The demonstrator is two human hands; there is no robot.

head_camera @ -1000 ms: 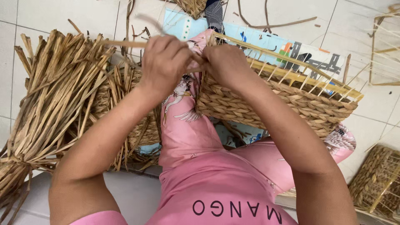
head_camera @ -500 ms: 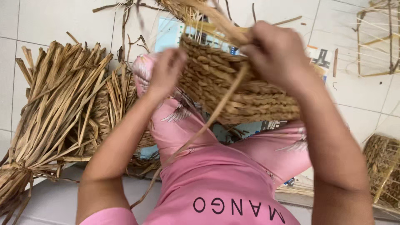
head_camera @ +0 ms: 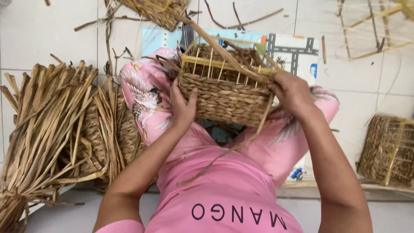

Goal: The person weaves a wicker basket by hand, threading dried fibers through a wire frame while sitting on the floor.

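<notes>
A half-woven basket (head_camera: pixel 224 92) is held above the lap: its left side is cupped by the left hand (head_camera: pixel 183 108), while a straw strand (head_camera: pixel 254 129) is gripped by the right hand (head_camera: pixel 293 92) at its right rim.

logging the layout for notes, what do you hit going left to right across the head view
bundle of dried reed strips → left hand → half-woven basket on its wire frame → right hand → finished woven basket at the right edge
</notes>
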